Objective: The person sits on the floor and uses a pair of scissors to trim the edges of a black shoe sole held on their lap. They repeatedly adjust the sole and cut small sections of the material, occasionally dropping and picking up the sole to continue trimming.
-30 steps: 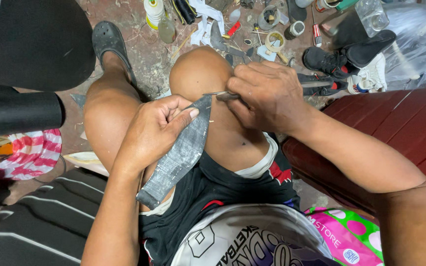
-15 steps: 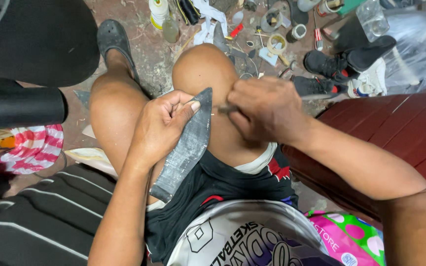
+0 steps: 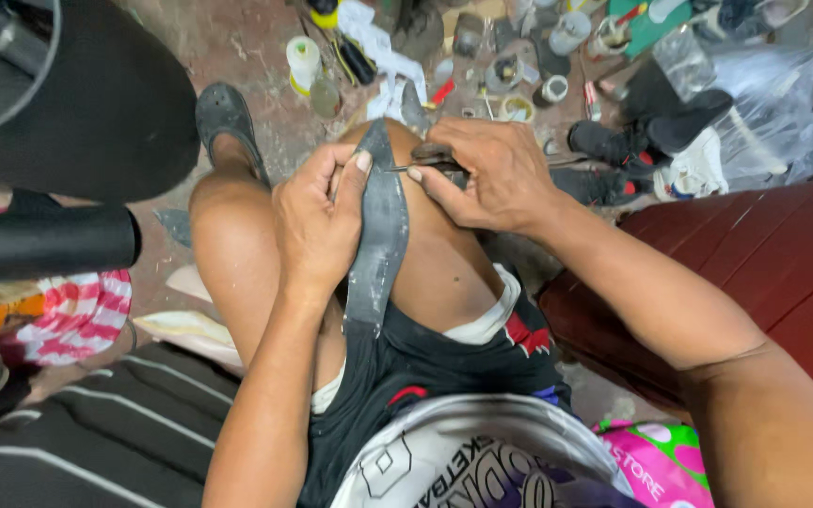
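Lying lengthwise over the right knee, a dark rubber strip [image 3: 378, 245], dusty grey in patches, upper end pinched in the left hand [image 3: 317, 226], thumb pressed flat on its face, fingers curled behind. Just beside, at the strip's right edge: right hand [image 3: 486, 174] clenched around a thin metal tool [image 3: 416, 166] (tip touching the rubber). Both forearms angled inward, wrists bent down over the knee. Beyond, scattered on the floor: tape rolls [image 3: 518, 108], a black shoe [image 3: 613, 146].
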